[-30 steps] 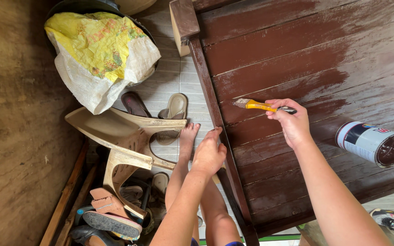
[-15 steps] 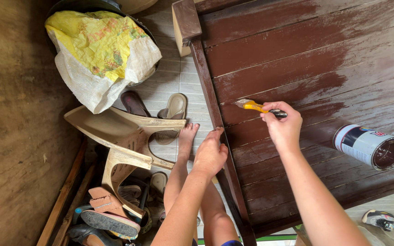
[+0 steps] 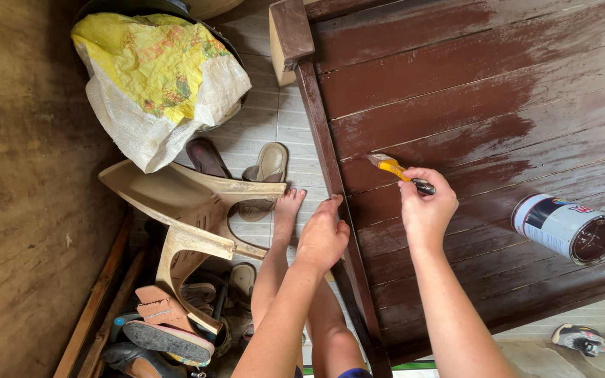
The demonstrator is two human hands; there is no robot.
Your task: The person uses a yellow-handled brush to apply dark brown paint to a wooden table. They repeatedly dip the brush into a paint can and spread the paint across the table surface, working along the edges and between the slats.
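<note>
Pale tiled floor [image 3: 274, 115] runs beside a large wooden platform [image 3: 498, 63] of long planks, most of it coated in dark reddish-brown paint, with duller, streaky patches toward its far corner and along the planks near the brush. At the platform's near long edge a raised rail [image 3: 330, 182] runs down from a square corner post [image 3: 290, 31]. The right hand [image 3: 425, 206] is closed around the dark grip of a paintbrush [image 3: 399, 171] with a yellow handle; its bristles lie against a plank just inside the rail, pointing toward the corner post. The left hand [image 3: 322, 238] rests on the rail with fingers curled loosely over the edge, holding nothing. An open paint can [image 3: 567, 229], white and dark on the outside with brown paint inside, sits on the platform toward the right edge, well apart from the brush. A bare foot [image 3: 290, 206] stands on the tiles just beside the rail. Beside it a beige plastic chair [image 3: 190, 210] lies tipped over, with sandals [image 3: 260, 171] near it and more shoes [image 3: 169, 329] piled below. A yellow and white woven sack [image 3: 155, 77] rests on a dark round tub at the top. Along the left rises a brown, rough wall [image 3: 29, 189].
</note>
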